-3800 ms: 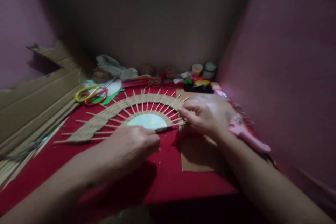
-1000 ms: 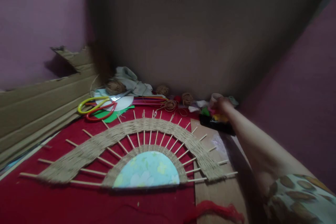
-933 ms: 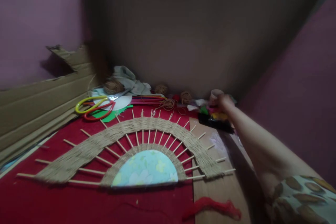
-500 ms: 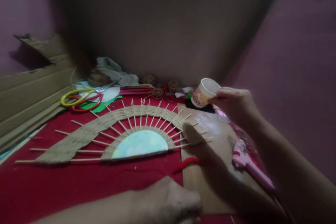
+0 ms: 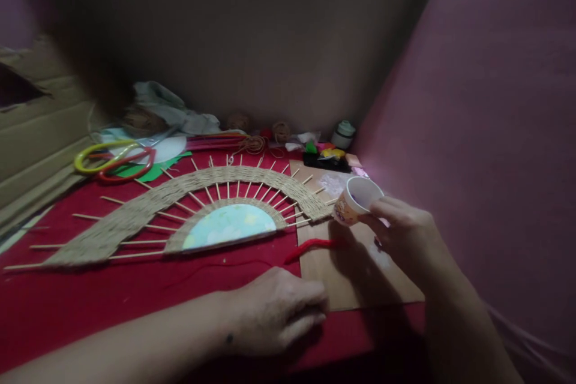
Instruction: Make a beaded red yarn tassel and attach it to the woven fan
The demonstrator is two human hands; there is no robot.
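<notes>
A printed paper cup (image 5: 345, 211) is tilted in my right hand (image 5: 405, 234), thumb and fingers pinching its rim side above the brown board (image 5: 315, 291). Something dark shows inside the cup. Low in the middle, my left hand (image 5: 279, 312) is closed with its fingers curled; what they hold, if anything, is hidden. Beyond the hands lies a half-round woven fan piece (image 5: 238, 175) with thin sticks radiating from a pale blue-green half circle (image 5: 229, 225). A red fuzzy strand (image 5: 310, 245) lies between my hands, across the board's left edge.
Yellow-and-red-handled scissors (image 5: 114, 161) lie on green and white pieces at the far left, beside cardboard (image 5: 40, 132). Along the back are cloth (image 5: 175, 111), twine balls (image 5: 281, 131), a small jar (image 5: 344, 134) and a black tray (image 5: 319, 161). A pink wall (image 5: 486, 132) rises on the right.
My right hand has brought the cup down and nearer to me. My left hand has come slightly up and left in view. The pink glue gun is no longer visible.
</notes>
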